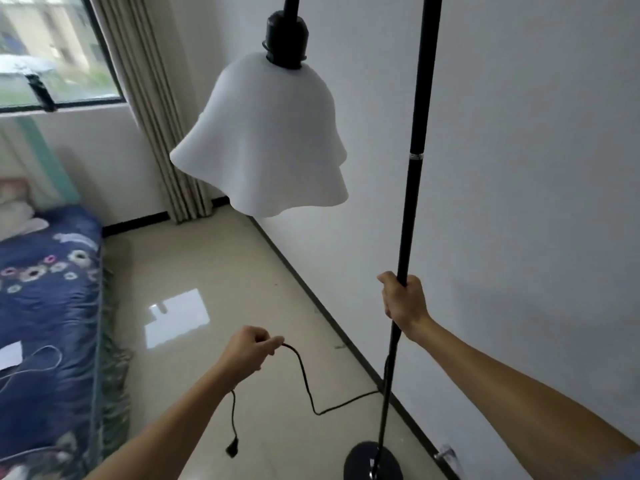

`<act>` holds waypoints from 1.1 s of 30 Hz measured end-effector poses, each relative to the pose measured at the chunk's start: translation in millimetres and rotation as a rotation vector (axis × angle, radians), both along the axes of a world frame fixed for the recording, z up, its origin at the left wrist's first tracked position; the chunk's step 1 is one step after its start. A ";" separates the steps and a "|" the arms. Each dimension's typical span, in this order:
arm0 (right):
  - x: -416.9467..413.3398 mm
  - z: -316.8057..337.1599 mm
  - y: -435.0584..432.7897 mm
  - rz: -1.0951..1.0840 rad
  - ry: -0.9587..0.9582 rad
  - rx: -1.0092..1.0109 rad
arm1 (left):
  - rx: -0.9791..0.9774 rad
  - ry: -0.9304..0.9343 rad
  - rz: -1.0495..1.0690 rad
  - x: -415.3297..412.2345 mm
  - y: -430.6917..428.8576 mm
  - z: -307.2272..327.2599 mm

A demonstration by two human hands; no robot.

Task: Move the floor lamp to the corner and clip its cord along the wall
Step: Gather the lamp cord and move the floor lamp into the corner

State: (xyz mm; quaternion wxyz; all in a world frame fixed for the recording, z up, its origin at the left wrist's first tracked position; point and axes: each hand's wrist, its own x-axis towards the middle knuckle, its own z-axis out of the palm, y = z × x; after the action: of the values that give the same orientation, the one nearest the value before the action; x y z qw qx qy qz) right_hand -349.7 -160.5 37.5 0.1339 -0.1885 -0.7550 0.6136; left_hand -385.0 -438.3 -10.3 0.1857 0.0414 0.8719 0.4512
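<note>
Lying at the far left is a bed (45, 306) with a blue floral cover. Next, the left hand (251, 351) pinches the black cord (304, 379), whose plug (232, 449) dangles above the tiled floor (214, 271). Rightward, the right hand (405, 303) is wrapped around the floor lamp (414, 202) pole, its base (360, 460) beside the white wall (536, 168), white shade (266, 140) hanging left.
</note>
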 end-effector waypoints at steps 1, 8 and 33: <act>-20.7 3.8 -8.2 0.014 0.015 0.005 | 0.000 0.007 0.024 -12.8 -10.6 1.2; -197.6 11.2 -73.8 0.161 0.086 -0.029 | -0.049 0.028 0.197 -134.8 -85.1 0.1; -812.3 0.2 -295.2 0.404 0.076 -0.040 | -0.051 0.047 0.469 -671.8 -307.3 -2.5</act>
State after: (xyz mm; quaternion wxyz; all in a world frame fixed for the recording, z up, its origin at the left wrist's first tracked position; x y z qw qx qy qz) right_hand -1162.0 -455.6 37.7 0.0327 -0.0124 -0.7596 0.6494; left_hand -1056.8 -745.7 -12.8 0.0565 -0.1565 0.8729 0.4587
